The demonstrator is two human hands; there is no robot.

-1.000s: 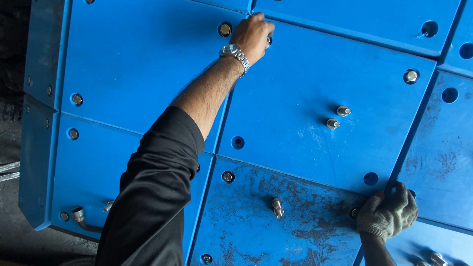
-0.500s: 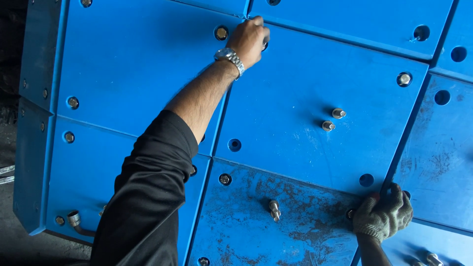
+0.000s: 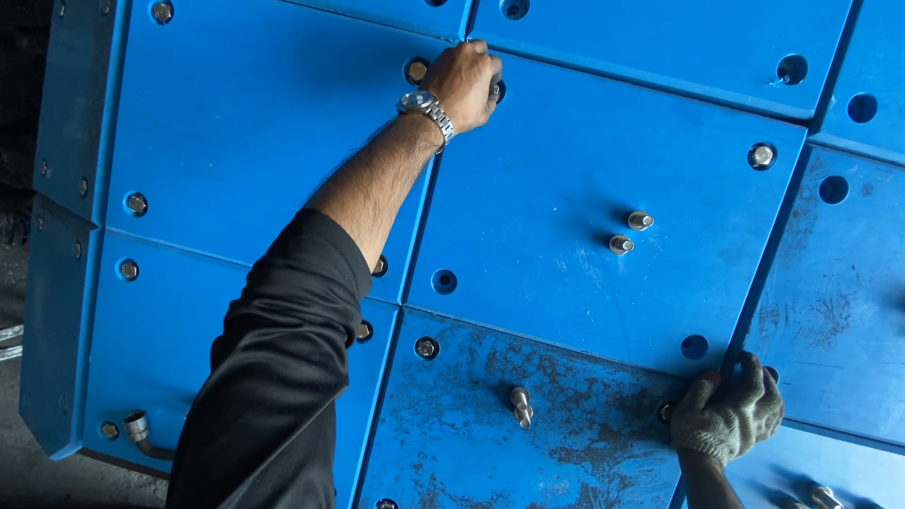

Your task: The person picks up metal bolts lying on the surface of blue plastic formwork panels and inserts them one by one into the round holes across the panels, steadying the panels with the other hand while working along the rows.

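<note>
One hand [image 3: 464, 85], the left, is closed over a bolt hole [image 3: 497, 90] at the blue panel [image 3: 603, 179] corner; the gloved right hand [image 3: 726, 415] grips a seam lower down.

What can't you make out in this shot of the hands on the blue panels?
All in the head view:
- What the left hand grips at the panel hole: its own fingers cover it.
- The right hand: the glove hides the fingers, and what the fingertips press at the panel seam cannot be told.
- The right forearm: cut off by the bottom edge.
- The bolts at bottom right: cut by the edge.
- The hole beside the sleeve: partly hidden.
</note>
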